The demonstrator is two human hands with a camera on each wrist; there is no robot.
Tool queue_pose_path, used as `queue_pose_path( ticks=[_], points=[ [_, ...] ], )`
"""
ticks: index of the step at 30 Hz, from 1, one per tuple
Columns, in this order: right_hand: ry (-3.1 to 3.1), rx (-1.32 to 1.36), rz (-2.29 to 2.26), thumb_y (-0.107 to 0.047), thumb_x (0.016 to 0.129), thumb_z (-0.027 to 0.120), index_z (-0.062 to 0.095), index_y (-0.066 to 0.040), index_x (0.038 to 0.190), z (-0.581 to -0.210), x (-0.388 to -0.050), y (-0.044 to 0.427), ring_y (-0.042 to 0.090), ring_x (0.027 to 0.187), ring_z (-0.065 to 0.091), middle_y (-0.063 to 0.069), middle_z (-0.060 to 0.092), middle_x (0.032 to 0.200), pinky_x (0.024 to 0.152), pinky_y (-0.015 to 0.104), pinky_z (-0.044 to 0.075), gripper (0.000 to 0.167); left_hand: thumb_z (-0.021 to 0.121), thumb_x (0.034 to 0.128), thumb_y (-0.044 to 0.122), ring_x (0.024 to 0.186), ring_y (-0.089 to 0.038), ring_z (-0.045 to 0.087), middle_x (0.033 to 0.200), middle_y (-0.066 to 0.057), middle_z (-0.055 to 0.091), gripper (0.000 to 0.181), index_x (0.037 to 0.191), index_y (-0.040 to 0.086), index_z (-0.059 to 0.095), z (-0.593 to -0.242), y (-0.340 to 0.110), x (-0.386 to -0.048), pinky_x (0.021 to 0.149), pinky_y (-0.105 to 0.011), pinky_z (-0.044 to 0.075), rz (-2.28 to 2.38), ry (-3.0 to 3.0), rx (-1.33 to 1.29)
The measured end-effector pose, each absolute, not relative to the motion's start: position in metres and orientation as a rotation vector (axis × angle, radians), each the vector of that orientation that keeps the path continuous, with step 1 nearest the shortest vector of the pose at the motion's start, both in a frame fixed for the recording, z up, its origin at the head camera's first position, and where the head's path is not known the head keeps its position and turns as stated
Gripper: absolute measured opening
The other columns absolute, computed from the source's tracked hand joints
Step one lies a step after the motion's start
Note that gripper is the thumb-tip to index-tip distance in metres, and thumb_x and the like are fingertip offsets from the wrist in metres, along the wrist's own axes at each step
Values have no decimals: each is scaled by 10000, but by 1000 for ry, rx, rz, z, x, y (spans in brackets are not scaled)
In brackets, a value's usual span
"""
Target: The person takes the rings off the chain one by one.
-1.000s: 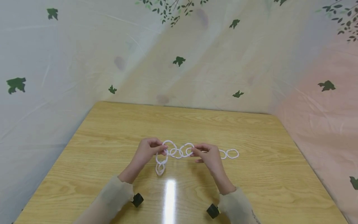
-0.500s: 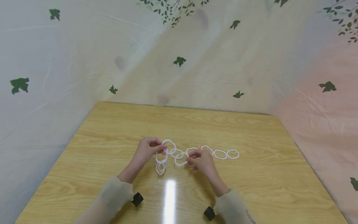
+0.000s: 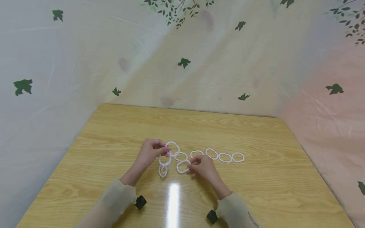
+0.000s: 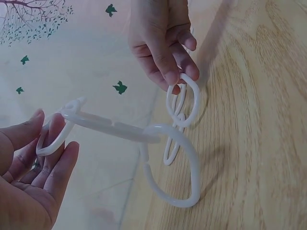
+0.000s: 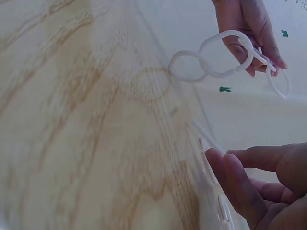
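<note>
A white chain [image 4: 132,132] hangs from the left hand [image 3: 150,153], whose grip pinches it. Just right of the chain, the right hand [image 3: 204,166] has its grip clamped on a separate white ring [image 4: 196,100]; farther right, four rings [image 3: 218,155] lie on the bench [image 3: 256,186].

Backed at twelve o'clock by pale sheeting [image 3: 148,76] with green bird shapes [image 3: 184,63], pinkish at three; fronted by wood-grained desk [image 3: 137,122], streaked with white glare [image 3: 172,205] at six.
</note>
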State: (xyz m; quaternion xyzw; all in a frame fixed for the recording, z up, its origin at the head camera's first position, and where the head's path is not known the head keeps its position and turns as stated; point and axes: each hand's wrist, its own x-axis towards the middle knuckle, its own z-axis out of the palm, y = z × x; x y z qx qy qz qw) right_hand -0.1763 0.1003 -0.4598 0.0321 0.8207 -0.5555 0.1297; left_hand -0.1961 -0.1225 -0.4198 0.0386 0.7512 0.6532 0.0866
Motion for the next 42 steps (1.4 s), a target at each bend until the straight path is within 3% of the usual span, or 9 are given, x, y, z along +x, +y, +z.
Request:
queue_pose_path(
  ticks=[9,13,24,28,32,38,42],
  points=[
    [2363,78,-1595,67,803,700,649,102,895,-463,-177,103,178,589,702,148,712,748,536,309,608,111,691,867,6,645,-70,671,829,-129,741,134,924,-110,658,-419,-123,-196,756,-363,622,1945,2231,99],
    [2373,52,-1569,61,811,699,653,104,904,-463,-177,104,193,602,709,162,717,762,542,313,610,112,689,868,3,642,-68,671,824,-120,741,130,921,-112,658,-419,-124,-196,774,-393,618,1942,2229,95],
    [2529,58,-1435,7,817,689,703,31,897,-454,-177,111,140,531,654,103,714,726,507,276,586,85,699,861,9,640,-67,674,818,-118,744,139,917,-112,657,-421,-123,-195,759,-389,620,1936,2227,121],
    [2504,48,-1527,-30,870,669,699,47,963,-447,-177,110,145,609,680,132,708,779,542,288,600,125,699,858,1,636,-66,673,818,-122,744,140,917,-118,654,-422,-121,-195,729,-333,623,1946,2216,132],
    [2433,-59,-1600,-65,899,661,675,73,1051,-438,-174,105,256,766,727,213,722,880,609,341,623,206,698,857,1,639,-68,673,816,-122,742,150,920,-125,647,-422,-119,-194,717,-302,621,1953,2202,155],
    [2382,-265,-1678,-81,899,673,640,89,1124,-431,-171,95,334,851,719,254,711,954,661,377,628,284,702,854,6,649,-82,673,805,-125,737,154,921,-121,645,-421,-115,-194,784,-415,615,1953,2201,199],
    [2304,-305,-1781,-66,894,675,644,96,1099,-431,-169,90,341,894,715,274,701,1009,693,382,628,263,711,859,48,675,-95,675,780,-76,734,158,920,-89,661,-420,-114,-195,795,-348,609,1944,2203,233]
  ],
)
